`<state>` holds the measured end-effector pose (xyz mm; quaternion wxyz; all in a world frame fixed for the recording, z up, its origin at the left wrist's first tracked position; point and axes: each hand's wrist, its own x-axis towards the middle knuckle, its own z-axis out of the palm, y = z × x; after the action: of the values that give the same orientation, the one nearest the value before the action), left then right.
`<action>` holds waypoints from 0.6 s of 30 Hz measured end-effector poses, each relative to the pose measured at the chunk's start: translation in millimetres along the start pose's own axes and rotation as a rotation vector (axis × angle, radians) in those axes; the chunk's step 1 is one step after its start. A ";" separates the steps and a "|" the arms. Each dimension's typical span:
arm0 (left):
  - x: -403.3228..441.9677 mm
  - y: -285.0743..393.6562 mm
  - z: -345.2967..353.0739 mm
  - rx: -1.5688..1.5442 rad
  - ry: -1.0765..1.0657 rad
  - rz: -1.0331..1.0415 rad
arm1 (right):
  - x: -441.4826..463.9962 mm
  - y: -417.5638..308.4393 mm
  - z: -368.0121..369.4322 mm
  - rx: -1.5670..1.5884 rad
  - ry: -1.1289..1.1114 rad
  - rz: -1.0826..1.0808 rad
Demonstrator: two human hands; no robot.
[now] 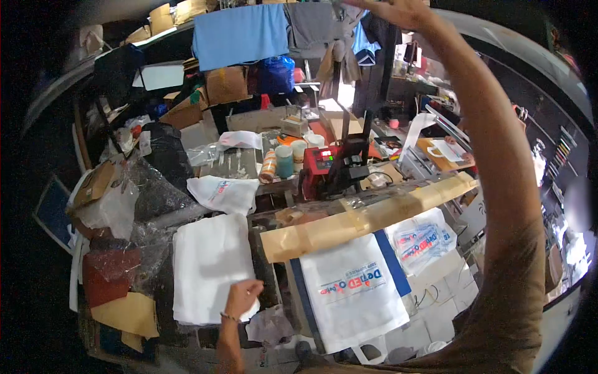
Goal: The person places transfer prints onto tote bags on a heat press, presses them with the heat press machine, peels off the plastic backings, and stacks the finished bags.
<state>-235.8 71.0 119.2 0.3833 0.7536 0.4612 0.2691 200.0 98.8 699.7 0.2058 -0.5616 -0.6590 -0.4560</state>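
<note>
My left hand (242, 300), with a bracelet at the wrist, is over the lower right corner of a stack of plain white cloth (212, 268). Its fingers are curled together, and whatever they may hold is too small to make out. At the top of the view my right hand (398, 12) is raised, fingers stretched out toward the hanging cloths. A white bag with red and blue print (352, 293) lies flat on a blue board (393, 265), right of my left hand. Brown cardboard (367, 218) lies across the board's far end.
Behind the cardboard stands a red machine (321, 168) with a lit display. Jars (284, 162) are beside it. Another printed white cloth (224, 193) lies behind the stack; more printed pieces (420, 240) are at right. Clear plastic (156, 193) covers the left side. A blue towel (240, 37) hangs above.
</note>
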 end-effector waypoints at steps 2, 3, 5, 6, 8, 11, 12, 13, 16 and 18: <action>48.1 -16.8 -26.8 0.148 0.062 0.329 | 14.2 6.3 -9.8 0.215 -0.089 -0.047; 80.9 -24.0 -37.6 0.119 0.070 0.339 | 16.4 10.0 -13.9 0.438 -0.165 -0.102; 133.3 14.7 -58.9 0.160 0.106 0.314 | -17.4 -22.8 -31.8 0.336 -0.029 0.095; 155.0 54.5 -69.5 0.234 0.139 0.280 | -29.4 -34.8 -37.6 0.239 0.126 0.268; 208.5 96.5 -63.9 0.199 0.242 0.582 | -39.6 -12.6 -46.2 0.173 0.110 0.285; 281.1 143.8 -30.9 0.354 0.061 0.809 | -76.4 -27.8 -81.2 0.076 0.101 0.336; 298.5 159.7 -17.4 0.466 0.002 0.867 | -87.0 -33.3 -89.8 0.023 0.055 0.422; 338.1 157.1 6.8 0.535 -0.036 0.947 | -96.0 -36.7 -95.8 -0.029 0.011 0.509; 345.4 187.6 49.8 0.787 -0.117 0.861 | -124.9 -34.2 -93.1 -0.069 0.166 0.527; 348.6 196.6 64.9 0.963 -0.151 0.686 | -135.6 -85.6 -120.1 0.055 0.159 0.532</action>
<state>59.4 308.6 263.3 -0.0787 0.9657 0.2329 0.0836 130.3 -72.0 621.8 0.3843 -0.6717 -0.4825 -0.4104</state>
